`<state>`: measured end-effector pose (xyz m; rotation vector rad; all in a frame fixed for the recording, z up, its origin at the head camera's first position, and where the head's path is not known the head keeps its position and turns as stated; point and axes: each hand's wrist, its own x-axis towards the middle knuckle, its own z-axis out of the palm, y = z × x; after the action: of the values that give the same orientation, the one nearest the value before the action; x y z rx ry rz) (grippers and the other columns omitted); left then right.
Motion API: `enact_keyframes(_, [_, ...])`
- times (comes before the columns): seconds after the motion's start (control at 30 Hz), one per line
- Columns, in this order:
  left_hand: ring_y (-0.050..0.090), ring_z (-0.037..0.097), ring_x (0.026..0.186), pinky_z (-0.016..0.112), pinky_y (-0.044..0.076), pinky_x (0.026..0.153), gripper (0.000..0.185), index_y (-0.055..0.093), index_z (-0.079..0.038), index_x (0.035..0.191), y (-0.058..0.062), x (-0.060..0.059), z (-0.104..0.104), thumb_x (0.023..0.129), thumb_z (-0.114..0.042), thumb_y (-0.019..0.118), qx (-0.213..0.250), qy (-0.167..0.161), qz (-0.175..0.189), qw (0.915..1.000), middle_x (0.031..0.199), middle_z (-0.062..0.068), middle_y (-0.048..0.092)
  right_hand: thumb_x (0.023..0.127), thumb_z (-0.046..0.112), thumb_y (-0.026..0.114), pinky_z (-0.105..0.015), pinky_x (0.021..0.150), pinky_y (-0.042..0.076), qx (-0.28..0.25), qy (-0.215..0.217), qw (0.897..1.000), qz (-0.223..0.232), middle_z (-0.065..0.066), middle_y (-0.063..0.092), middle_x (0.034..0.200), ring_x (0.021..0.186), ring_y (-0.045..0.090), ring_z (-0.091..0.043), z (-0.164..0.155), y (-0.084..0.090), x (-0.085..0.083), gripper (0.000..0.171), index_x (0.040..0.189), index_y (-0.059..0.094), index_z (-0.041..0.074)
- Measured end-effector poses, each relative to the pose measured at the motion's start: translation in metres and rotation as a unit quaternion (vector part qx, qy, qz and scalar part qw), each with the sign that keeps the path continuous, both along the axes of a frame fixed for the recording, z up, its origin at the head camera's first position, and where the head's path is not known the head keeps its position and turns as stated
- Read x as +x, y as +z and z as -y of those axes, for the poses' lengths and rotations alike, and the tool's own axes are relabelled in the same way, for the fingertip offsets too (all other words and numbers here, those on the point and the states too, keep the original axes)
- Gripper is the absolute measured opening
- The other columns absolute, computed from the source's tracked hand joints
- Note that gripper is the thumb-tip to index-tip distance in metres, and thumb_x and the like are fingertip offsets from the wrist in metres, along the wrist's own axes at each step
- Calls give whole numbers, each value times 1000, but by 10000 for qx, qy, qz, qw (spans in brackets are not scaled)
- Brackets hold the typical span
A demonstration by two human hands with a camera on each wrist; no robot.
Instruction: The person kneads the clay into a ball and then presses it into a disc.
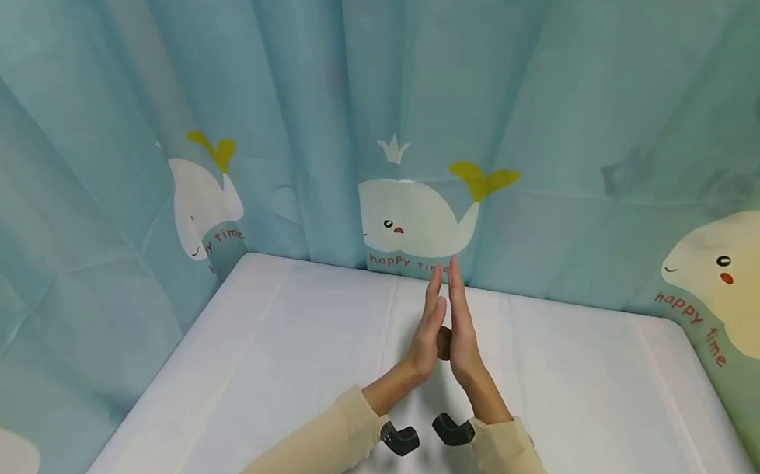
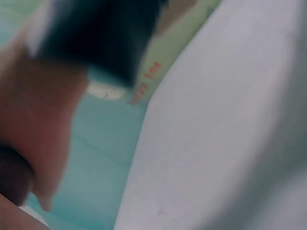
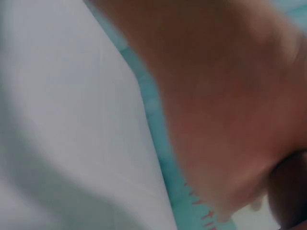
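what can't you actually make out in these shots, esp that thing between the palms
- Brown object: head view shows only a sliver, since the left hand and right hand press flat on it from both sides; its kind and shape cannot be told.
- Left wrist view: blurred; a dark shape fills the top, the object is a dark smear at the lower left.
- Right wrist view: blurred; the palm fills most of it.

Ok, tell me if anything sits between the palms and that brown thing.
Nothing visible does. The brown thing is pressed directly between the left hand and the right hand, fingers straight and pointing up, above the white table. Only its edge shows between the palms; the wrist views are too blurred to add more.
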<state>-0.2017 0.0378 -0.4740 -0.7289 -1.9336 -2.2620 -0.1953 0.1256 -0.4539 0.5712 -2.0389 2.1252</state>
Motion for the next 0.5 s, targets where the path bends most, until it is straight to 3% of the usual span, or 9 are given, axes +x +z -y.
enact_keyframes(0.03, [43, 16, 138, 40, 31, 114, 65, 1, -21, 167, 1, 2, 0, 109, -40, 20, -27, -41, 15, 10000, 173, -1, -1, 113, 39, 13, -36, 114, 28, -4, -5, 10000, 75, 14, 2, 171, 155, 8, -15, -2, 0, -1, 55, 167, 6, 30])
enact_keyframes(0.17, [42, 14, 138, 36, 31, 113, 65, 1, -24, 167, 7, 11, -3, 108, -44, 19, -91, -174, 16, 9998, 173, -3, -1, 112, 43, 13, -27, 96, 34, 6, -81, 9994, 344, 16, 0, 170, 152, 12, -15, -11, -1, -7, 56, 166, 5, 34])
enact_keyframes(0.2, [24, 14, 150, 43, 19, 121, 64, 1, -25, 167, 8, 13, -3, 108, -44, 18, -86, -186, 0, 9998, 173, -3, 0, 112, 44, 13, -26, 96, 34, -2, -81, 9992, 381, 15, 0, 171, 151, 14, -13, -12, -2, -8, 56, 166, 5, 36])
enact_keyframes(0.23, [22, 15, 152, 45, 17, 122, 64, 1, -25, 167, 8, 14, -3, 108, -44, 17, -72, -199, -4, 9998, 173, -2, 0, 112, 44, 13, -25, 93, 35, -21, -81, 9992, 400, 14, 0, 171, 149, 15, -10, -13, -3, -8, 56, 166, 5, 36])
enact_keyframes(0.27, [3, 14, 156, 50, 8, 124, 64, 1, -23, 167, 9, 14, -4, 109, -43, 17, -37, -192, -13, 9998, 173, -1, -1, 112, 44, 13, -24, 93, 35, -49, -69, 9991, 421, 14, 0, 171, 146, 20, -7, -13, -4, -9, 55, 166, 6, 37])
enact_keyframes(0.33, [2, 16, 157, 52, 6, 124, 63, 1, -23, 167, 11, 13, -4, 109, -43, 17, 36, -129, 65, 9999, 173, 0, 1, 112, 44, 11, -23, 71, 40, -109, 12, 9987, 504, 12, -1, 171, 116, 49, -3, -12, -7, -9, 54, 166, 5, 39])
enact_keyframes(0.37, [3, 16, 157, 52, 6, 124, 63, 2, -23, 167, 12, 12, -3, 109, -42, 17, 98, -76, 107, 9999, 173, 0, 2, 112, 44, 10, -26, 58, 35, -167, 47, 9984, 536, 11, -1, 171, 102, 49, -2, -11, -9, -8, 54, 166, 5, 39])
enact_keyframes(0.43, [4, 16, 157, 51, 6, 124, 62, 2, -24, 167, 14, 8, -3, 109, -41, 17, 194, 53, 209, 9996, 173, 0, 2, 112, 44, 9, -27, 66, 44, -262, 152, 9980, 559, 9, -1, 172, 100, 52, -1, -7, -10, -5, 55, 166, 4, 38])
enact_keyframes(0.5, [5, 16, 157, 51, 5, 124, 62, 3, -24, 167, 15, 3, -2, 110, -40, 18, 289, 195, 313, 9989, 173, -1, 4, 112, 44, 9, -34, 97, 45, -339, 209, 9979, 508, 7, 2, 172, 117, 54, -2, -3, -11, -2, 55, 166, 5, 35])
